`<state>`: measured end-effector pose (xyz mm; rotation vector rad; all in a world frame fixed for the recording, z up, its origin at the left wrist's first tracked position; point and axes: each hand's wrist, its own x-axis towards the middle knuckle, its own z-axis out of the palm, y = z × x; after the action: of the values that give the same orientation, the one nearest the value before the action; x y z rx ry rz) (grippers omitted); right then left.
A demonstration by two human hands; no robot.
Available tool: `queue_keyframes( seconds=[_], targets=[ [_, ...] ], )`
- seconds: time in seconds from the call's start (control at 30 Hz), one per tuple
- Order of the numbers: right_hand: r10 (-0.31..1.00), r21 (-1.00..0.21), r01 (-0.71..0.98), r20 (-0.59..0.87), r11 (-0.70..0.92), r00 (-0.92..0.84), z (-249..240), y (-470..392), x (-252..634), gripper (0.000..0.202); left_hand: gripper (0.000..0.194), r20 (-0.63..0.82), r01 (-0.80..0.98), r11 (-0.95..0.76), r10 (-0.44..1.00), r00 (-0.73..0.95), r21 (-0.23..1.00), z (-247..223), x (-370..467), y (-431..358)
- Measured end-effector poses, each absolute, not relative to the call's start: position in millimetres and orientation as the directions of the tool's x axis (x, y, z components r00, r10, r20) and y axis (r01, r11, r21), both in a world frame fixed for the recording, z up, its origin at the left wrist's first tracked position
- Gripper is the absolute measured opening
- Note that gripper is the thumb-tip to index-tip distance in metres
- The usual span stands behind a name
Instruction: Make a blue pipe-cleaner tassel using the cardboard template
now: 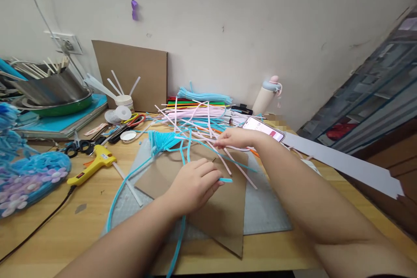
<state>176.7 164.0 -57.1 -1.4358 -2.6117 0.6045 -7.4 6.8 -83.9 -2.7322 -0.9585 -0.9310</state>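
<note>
My left hand (195, 184) is closed over the cardboard sheet (228, 221), and the end of a blue pipe cleaner (226, 180) sticks out past its fingers. More blue strand hangs below that wrist. Farther forward, my right hand (236, 137) has its fingertips pinched together at the edge of a loose heap of pink pipe cleaners (208, 117). What lies between those fingertips, if anything, is too small to make out. A blue wound bundle of pipe cleaner (164, 142) lies on the grey cutting mat (267, 215), left of both hands.
At left are a yellow glue gun (93, 165), scissors (77, 145) and a blue flowered piece (35, 180). A metal bowl (54, 87) of sticks stands behind. A phone (263, 129), a bottle (265, 95) and a white strip (342, 160) are at right.
</note>
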Motion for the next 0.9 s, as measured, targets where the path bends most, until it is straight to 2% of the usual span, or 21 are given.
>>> queue_keyframes(
  seconds=[0.07, 0.13, 0.37, 0.53, 0.77, 0.9],
  targets=[
    [0.921, -0.409, 0.839, 0.007, 0.359, -0.39, -69.6, 173.6, 181.8, 0.028, 0.021, 0.566, 0.59, -0.8, 0.537, 0.626, 0.108, -84.9, -7.3, 7.1],
    [0.955, -0.39, 0.872, 0.091, 0.296, -0.284, -82.6, 184.8, 183.4, 0.025, 0.022, 0.55, 0.584, -0.804, 0.539, 0.638, 0.11, -85.5, -7.0, 6.8],
    [0.969, -0.332, 0.917, 0.182, 0.222, -0.169, -117.0, 212.2, 167.5, 0.024, 0.021, 0.527, 0.569, -0.815, 0.531, 0.663, 0.106, -84.7, -5.4, 4.6],
    [0.983, -0.279, 0.943, 0.093, 0.18, -0.16, -122.9, 223.4, 158.7, 0.015, 0.021, 0.528, 0.571, -0.815, 0.53, 0.663, 0.1, -83.9, -5.3, 4.5],
    [0.989, -0.196, 0.971, -0.032, 0.135, -0.144, -118.5, 228.9, 157.5, 0.026, 0.024, 0.505, 0.55, -0.829, 0.52, 0.689, 0.104, -82.2, -3.8, 3.8],
    [0.987, -0.164, 0.974, -0.011, 0.154, -0.158, -109.6, 224.9, 159.6, 0.022, 0.024, 0.5, 0.561, -0.822, 0.528, 0.686, 0.098, -83.8, -3.9, 4.4]
  ],
)
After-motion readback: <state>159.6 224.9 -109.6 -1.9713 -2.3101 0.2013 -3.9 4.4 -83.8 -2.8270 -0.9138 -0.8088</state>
